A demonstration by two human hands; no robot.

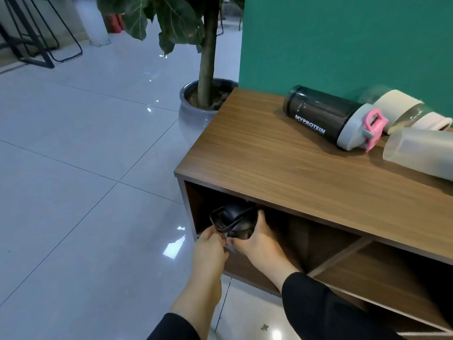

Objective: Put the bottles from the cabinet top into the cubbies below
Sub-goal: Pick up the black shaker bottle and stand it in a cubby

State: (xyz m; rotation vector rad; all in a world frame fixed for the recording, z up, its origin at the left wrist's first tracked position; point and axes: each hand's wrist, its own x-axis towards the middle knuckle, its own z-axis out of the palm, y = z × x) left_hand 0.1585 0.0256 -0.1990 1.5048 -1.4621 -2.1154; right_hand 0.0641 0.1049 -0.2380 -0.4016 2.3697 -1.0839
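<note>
Fingers [263, 224] of the right hand [255, 238] wrap around the right side of a black shaker bottle [236, 223], while the left hand [210, 244] pinches its lower left edge; both hands grip it together. That bottle sits at the mouth of the leftmost cubby [208, 200] of the wooden cabinet [269, 155], its carry loop tilted toward the left. On the cabinet top, near the green wall [343, 40], a dark MYPROTEIN shaker [318, 116] with a grey lid and pink flip cap lies on its side. Just beside it lie a clear bottle with a cream sleeve [402, 111] and a frosted bottle [421, 155]. Left of the cabinet stands a potted plant [206, 94] on the tiled floor [73, 168].
</note>
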